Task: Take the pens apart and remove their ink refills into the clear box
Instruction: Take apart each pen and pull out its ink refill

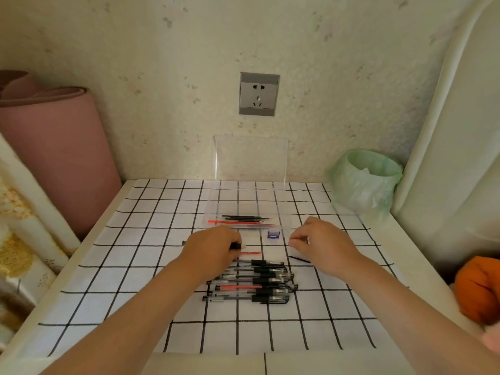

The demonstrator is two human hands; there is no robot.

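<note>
left fingers (231, 238): curled tight round a pen (236, 245), holding it level; its black collar shows past the knuckles and its tail end pokes out on the hand's far side
right fingers (297, 239): bunched, thumb against the fingertips; whether they pinch anything I cannot tell
left hand (213, 250): low over the cloth, just beyond the heap of pens
right hand (323, 244): apart from the left hand and level with it, near the box's near right corner
loose red refill (250, 253): on the cloth just beside the left hand
thin black piece (299, 259): on the cloth under the right hand
heap of pens (251, 282): lying side by side between the forearms; one shows red ink
clear box (284, 209): just beyond both hands, its lid (250, 158) standing against the wall
refills in the box (244, 218): several black and a red one, along the near wall
blue item (273, 235): small, between the hands, beside the box
checked cloth (135, 239): covers the table
bin (365, 180): green-bagged, far right corner
wall socket (259, 93): above the box
</note>
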